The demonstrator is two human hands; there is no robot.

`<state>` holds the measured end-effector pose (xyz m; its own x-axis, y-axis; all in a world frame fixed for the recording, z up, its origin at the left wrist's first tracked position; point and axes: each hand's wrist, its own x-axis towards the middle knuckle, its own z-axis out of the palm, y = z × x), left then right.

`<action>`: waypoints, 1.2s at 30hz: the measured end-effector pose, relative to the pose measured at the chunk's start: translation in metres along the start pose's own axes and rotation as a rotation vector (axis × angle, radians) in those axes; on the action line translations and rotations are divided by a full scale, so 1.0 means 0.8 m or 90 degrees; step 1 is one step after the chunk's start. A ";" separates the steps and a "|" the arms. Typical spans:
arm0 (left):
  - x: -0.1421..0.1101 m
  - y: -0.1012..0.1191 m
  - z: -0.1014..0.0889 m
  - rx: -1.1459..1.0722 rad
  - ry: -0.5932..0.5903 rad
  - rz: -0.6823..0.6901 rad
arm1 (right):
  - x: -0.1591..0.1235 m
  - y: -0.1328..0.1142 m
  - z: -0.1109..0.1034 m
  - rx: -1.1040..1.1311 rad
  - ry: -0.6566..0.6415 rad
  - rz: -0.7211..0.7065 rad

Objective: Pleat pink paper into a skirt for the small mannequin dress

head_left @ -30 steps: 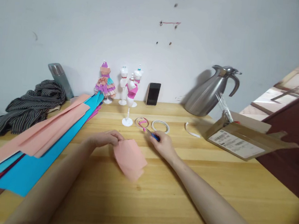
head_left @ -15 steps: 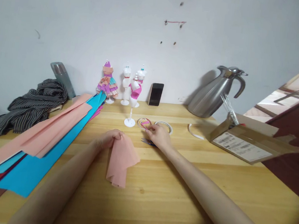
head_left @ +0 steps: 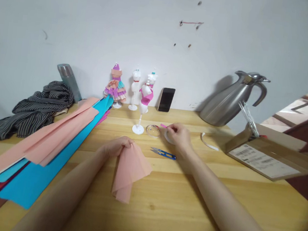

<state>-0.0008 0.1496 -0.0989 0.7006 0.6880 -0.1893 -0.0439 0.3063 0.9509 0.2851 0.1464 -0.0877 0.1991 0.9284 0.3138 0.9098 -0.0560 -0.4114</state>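
My left hand pinches the gathered top of a salmon-pink sheet, thin like crepe paper, which fans out downward over the table. A small bright-pink strip sticks out from the closed fingertips of my right hand. Beneath that hand a white ring-shaped roll is partly hidden. Just left of it lies a clear round ring. Blue thread snips rest between my hands. Behind them stands a small white mannequin wrapped in pink.
More mannequins stand by the wall, one in a ruffled dress. A phone leans there. Coloured sheets, a striped cloth and a flask lie left. Rightward are a steel jug, a white strip and a cardboard box.
My right hand has lifted the pink strip from the clear ring and moved right, uncovering the thread snips. My left hand still holds the salmon-pink sheet. The view has shifted slightly.
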 end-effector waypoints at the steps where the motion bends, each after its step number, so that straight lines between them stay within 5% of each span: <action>1: 0.000 0.001 -0.001 -0.001 0.002 -0.001 | 0.004 0.010 -0.009 -0.012 -0.006 0.010; 9: 0.004 0.005 -0.004 0.007 -0.041 -0.025 | 0.003 0.053 -0.044 -0.133 -0.109 0.031; 15: -0.002 0.019 0.010 0.013 -0.065 -0.052 | -0.008 0.015 -0.070 -0.081 -0.100 0.005; 17: -0.005 0.026 0.018 0.016 -0.072 -0.062 | -0.025 -0.015 -0.070 0.236 -0.186 -0.026; 20: -0.009 0.036 0.029 0.025 -0.081 -0.058 | -0.058 -0.065 -0.057 0.717 -0.489 0.026; 21: -0.011 0.039 0.032 0.032 -0.078 -0.048 | -0.068 -0.079 -0.052 0.816 -0.607 0.058; 24: -0.017 0.046 0.038 0.046 -0.051 -0.026 | -0.084 -0.102 -0.042 0.891 -0.734 0.060; 30: -0.020 0.047 0.037 0.072 -0.070 -0.001 | -0.076 -0.083 -0.038 0.895 -0.734 0.096; 36: -0.017 0.040 0.018 0.169 -0.240 -0.028 | -0.059 -0.061 -0.047 0.835 -0.533 0.181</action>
<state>-0.0014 0.1406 -0.0620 0.9097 0.3763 -0.1759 0.1413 0.1177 0.9829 0.2446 0.0911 -0.0500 -0.3523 0.8994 -0.2586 -0.1431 -0.3248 -0.9349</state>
